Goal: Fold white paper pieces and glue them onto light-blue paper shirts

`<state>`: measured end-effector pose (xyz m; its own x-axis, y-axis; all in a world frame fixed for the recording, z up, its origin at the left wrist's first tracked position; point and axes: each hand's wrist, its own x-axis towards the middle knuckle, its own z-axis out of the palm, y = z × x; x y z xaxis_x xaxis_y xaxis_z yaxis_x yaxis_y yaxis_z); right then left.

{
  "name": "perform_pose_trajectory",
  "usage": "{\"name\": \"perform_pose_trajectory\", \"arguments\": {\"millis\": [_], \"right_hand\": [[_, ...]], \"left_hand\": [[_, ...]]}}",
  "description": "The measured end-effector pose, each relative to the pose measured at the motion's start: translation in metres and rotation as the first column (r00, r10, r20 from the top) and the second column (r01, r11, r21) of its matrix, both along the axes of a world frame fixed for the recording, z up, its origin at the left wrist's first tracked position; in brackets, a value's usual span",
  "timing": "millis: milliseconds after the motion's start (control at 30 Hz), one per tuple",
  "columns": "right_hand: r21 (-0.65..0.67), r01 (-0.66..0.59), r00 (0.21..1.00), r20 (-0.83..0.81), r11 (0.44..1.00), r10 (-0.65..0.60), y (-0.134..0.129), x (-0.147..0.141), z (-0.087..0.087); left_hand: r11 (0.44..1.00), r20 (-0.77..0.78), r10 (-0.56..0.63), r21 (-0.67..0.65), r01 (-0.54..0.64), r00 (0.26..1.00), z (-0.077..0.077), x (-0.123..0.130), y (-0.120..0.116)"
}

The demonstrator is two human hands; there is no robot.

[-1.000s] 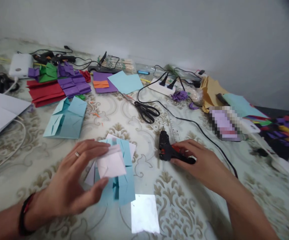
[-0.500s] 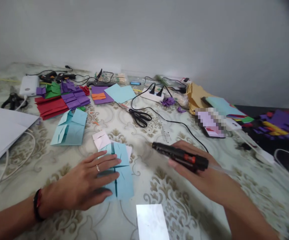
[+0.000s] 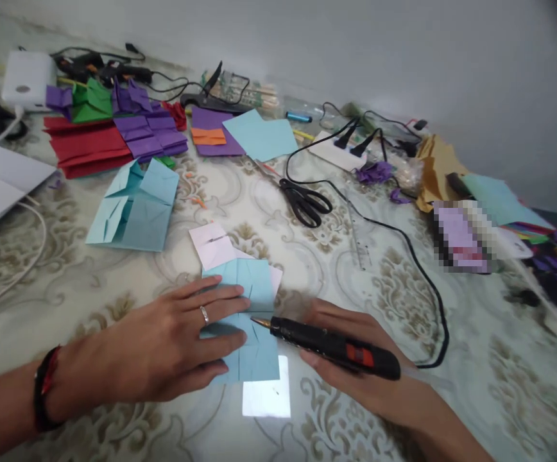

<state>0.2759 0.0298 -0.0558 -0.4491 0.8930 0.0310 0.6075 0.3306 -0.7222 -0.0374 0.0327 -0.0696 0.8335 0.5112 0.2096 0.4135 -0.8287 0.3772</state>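
My left hand point(image 3: 182, 340) lies flat with fingers spread, pressing on a folded light blue paper point(image 3: 259, 356) on the table. In my right hand point(image 3: 350, 378) is a black hot glue gun point(image 3: 321, 340) with a red part on its side. Its metal nozzle points left, at or just above the middle of the blue paper; whether it touches I cannot tell. A pale pink paper point(image 3: 210, 244) with a slit sticks out from under the blue one. Another folded light blue paper point(image 3: 151, 212) stands apart at the upper left.
Black-handled scissors point(image 3: 306, 200) lie beyond the papers. A black cord runs from a white power strip point(image 3: 339, 151) round to the right. Red folded paper point(image 3: 86, 151) and purple folded paper point(image 3: 151, 135) sit at the back left. White sheets point(image 3: 4, 183) lie at the left edge.
My right hand has brought the glue gun left and down, its nozzle now over the blue paper. My left hand stays on the paper. The camera view has tilted down and turned.
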Motion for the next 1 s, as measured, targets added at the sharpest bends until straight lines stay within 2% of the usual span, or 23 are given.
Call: {"name": "perform_pose_trajectory", "arguments": {"millis": [100,200,300,533,1000], "right_hand": [[-0.101,-0.148,0.989,-0.033,0.984,0.145,0.0,-0.006,0.003],[-0.086,-0.205,0.975,-0.108,0.975,0.196,0.004,-0.013,0.006],[-0.048,-0.21,0.971,-0.13,0.977,0.203,0.005,-0.016,0.005],[-0.057,-0.196,0.977,-0.096,0.979,0.19,0.001,-0.015,0.0],[-0.03,-0.184,0.98,-0.085,0.983,0.181,0.001,-0.014,0.0]], "left_hand": [[1.0,0.017,-0.002,-0.008,0.002,1.0,-0.001,0.001,0.0],[1.0,0.057,-0.012,-0.004,0.012,0.998,-0.003,0.001,0.001],[1.0,0.083,-0.015,-0.001,0.015,0.996,-0.004,0.001,0.001],[1.0,0.079,-0.008,0.006,0.008,0.997,-0.005,0.002,0.002],[1.0,0.073,-0.019,-0.002,0.019,0.997,-0.005,0.0,0.002]]}}
